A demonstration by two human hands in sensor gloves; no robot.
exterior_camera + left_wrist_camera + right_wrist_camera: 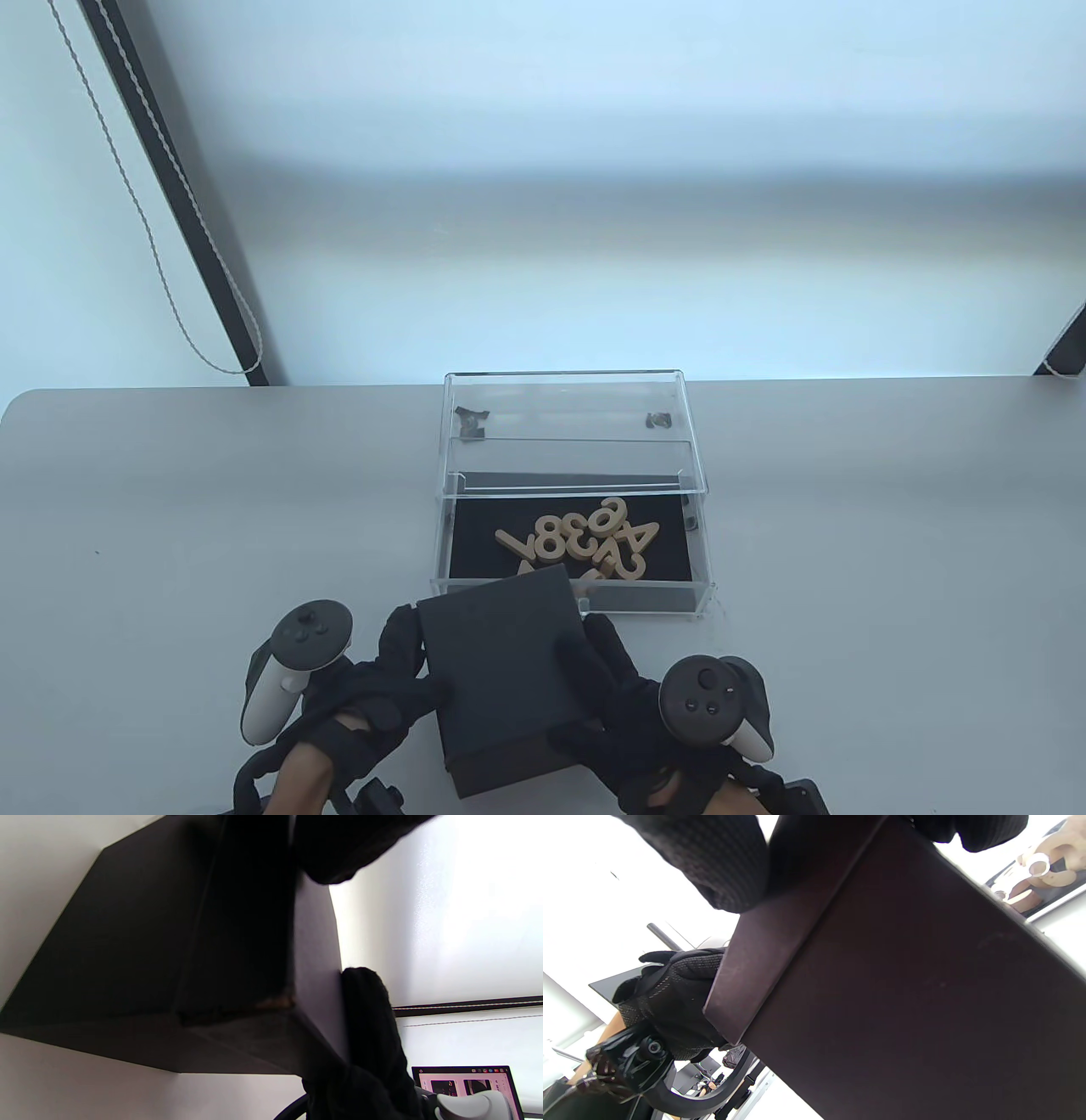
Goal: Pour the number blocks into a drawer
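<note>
A black box (509,671) is tipped toward a clear acrylic drawer (696,543), its far edge over the drawer's front wall. My left hand (399,679) grips the box's left side and my right hand (611,688) grips its right side. Several wooden number blocks (585,539) lie in a pile on the drawer's black liner. The box fills the left wrist view (169,963) and the right wrist view (903,984). Some blocks show at the top right of the right wrist view (1048,870). The box's inside is hidden.
The drawer is pulled out of a clear acrylic case (568,424) behind it. The grey table (170,509) ends at a bright window wall, with a dark frame post and cord (187,212) at the left. A laptop screen (466,1082) shows in the left wrist view.
</note>
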